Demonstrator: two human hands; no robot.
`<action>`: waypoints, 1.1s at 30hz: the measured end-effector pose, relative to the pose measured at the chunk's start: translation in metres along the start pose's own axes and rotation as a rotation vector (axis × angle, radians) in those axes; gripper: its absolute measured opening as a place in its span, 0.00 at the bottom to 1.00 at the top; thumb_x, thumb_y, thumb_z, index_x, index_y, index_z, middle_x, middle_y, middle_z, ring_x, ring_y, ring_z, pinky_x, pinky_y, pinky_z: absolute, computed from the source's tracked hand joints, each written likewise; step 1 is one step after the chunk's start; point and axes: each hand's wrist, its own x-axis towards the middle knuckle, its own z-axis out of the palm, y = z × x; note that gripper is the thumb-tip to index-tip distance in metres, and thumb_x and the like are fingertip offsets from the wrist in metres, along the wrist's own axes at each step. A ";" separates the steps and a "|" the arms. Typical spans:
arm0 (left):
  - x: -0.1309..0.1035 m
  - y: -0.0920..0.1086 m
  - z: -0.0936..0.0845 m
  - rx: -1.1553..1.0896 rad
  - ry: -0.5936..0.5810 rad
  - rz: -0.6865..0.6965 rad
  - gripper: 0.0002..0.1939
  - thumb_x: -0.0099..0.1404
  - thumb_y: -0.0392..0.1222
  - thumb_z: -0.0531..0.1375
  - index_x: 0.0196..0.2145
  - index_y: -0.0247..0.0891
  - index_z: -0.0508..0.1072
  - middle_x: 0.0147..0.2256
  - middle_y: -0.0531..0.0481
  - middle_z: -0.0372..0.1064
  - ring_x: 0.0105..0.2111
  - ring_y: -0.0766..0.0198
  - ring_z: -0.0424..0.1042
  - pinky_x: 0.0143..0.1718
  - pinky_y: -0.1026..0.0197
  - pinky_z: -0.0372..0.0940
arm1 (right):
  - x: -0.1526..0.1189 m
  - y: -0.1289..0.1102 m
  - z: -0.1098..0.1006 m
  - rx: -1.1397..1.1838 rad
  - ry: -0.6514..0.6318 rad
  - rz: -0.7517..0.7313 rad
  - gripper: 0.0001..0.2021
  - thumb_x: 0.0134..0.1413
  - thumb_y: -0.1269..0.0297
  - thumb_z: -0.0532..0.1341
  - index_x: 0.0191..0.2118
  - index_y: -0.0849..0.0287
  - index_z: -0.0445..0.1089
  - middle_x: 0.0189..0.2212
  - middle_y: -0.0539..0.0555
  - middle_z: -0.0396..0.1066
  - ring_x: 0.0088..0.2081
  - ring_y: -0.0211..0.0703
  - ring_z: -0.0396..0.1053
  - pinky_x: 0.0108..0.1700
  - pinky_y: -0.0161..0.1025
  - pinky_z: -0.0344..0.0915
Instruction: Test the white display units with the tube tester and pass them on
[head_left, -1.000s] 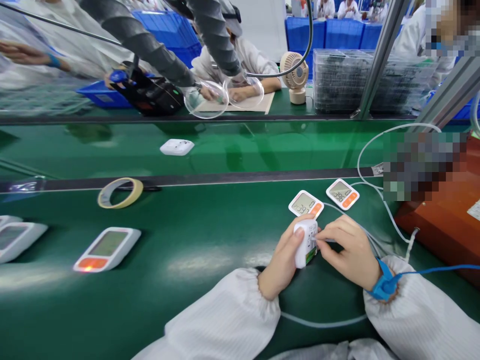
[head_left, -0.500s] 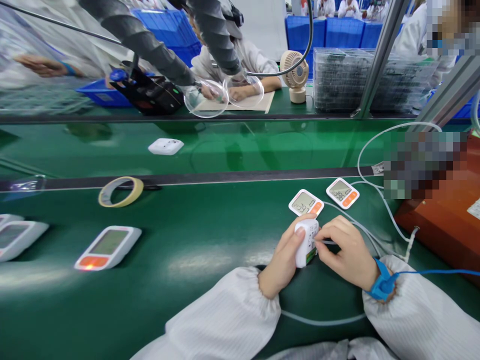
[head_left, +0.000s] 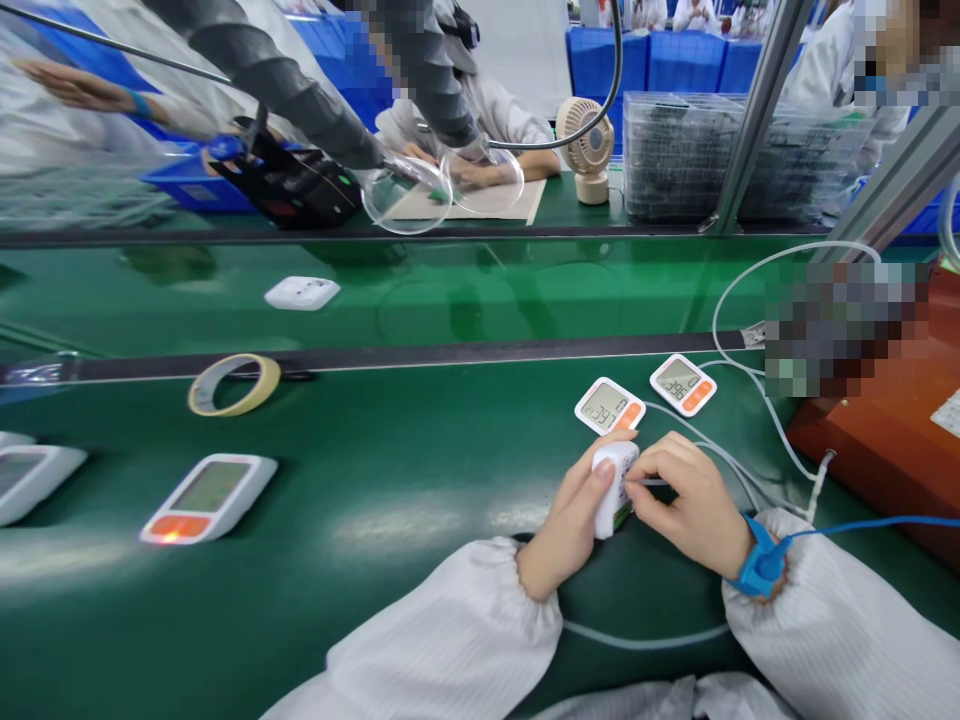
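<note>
My left hand (head_left: 564, 525) is closed around a white plastic device (head_left: 606, 508), tilted up with its back facing right. My right hand (head_left: 690, 505) pinches the end of a thin grey tube (head_left: 655, 484) against the back of that device; whether the tip is inserted cannot be seen. Just beyond my hands lie two white monitors with orange buttons, one reading 397 (head_left: 606, 404) and another reading 396 (head_left: 679, 380), each with a tube at its side. A blue wrist strap (head_left: 761, 562) with a cord circles my right wrist.
To the left are a monitor with a lit orange button (head_left: 210, 498), other monitors at the edge (head_left: 41, 478), and a tape roll (head_left: 234, 386). A white device (head_left: 302, 292) lies on the green belt (head_left: 480, 290) behind. An orange-brown box (head_left: 877, 430) stands right. Co-workers sit opposite.
The white device on the far belt has moved left. A co-worker's hand at upper left has shifted. My hands stay at the held device, which has turned slightly, showing less of its back.
</note>
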 end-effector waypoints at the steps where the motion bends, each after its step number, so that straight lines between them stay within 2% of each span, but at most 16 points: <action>1: 0.000 0.000 0.000 0.008 0.001 0.003 0.30 0.66 0.63 0.57 0.54 0.36 0.70 0.45 0.42 0.74 0.52 0.49 0.68 0.56 0.51 0.57 | 0.000 0.000 0.000 0.001 -0.004 -0.001 0.06 0.60 0.73 0.59 0.33 0.56 0.67 0.30 0.51 0.72 0.33 0.41 0.67 0.37 0.39 0.64; 14: 0.000 0.001 0.001 0.054 0.019 0.035 0.31 0.66 0.64 0.56 0.54 0.35 0.71 0.44 0.42 0.74 0.42 0.54 0.71 0.56 0.52 0.58 | 0.000 -0.001 -0.001 0.014 -0.035 -0.007 0.07 0.61 0.72 0.57 0.32 0.56 0.66 0.29 0.51 0.71 0.32 0.41 0.65 0.37 0.40 0.63; 23: -0.003 0.002 0.002 0.137 0.021 0.041 0.33 0.67 0.65 0.54 0.55 0.35 0.71 0.45 0.41 0.73 0.43 0.52 0.71 0.56 0.50 0.59 | -0.002 -0.004 0.002 0.022 -0.011 -0.014 0.08 0.61 0.74 0.57 0.31 0.57 0.65 0.27 0.50 0.69 0.31 0.40 0.62 0.35 0.38 0.61; 30: -0.006 0.002 0.003 0.235 0.036 0.090 0.33 0.68 0.65 0.52 0.55 0.34 0.71 0.52 0.38 0.70 0.51 0.49 0.68 0.59 0.49 0.59 | -0.003 -0.006 0.003 -0.020 -0.006 -0.017 0.09 0.60 0.74 0.57 0.29 0.56 0.64 0.26 0.50 0.68 0.31 0.40 0.62 0.34 0.39 0.61; 33: -0.006 0.003 0.005 0.228 0.043 0.095 0.33 0.68 0.65 0.52 0.55 0.35 0.71 0.52 0.39 0.71 0.51 0.49 0.68 0.59 0.49 0.59 | -0.003 -0.006 0.003 -0.025 -0.013 -0.003 0.09 0.59 0.73 0.57 0.29 0.56 0.65 0.26 0.50 0.68 0.30 0.40 0.63 0.34 0.38 0.61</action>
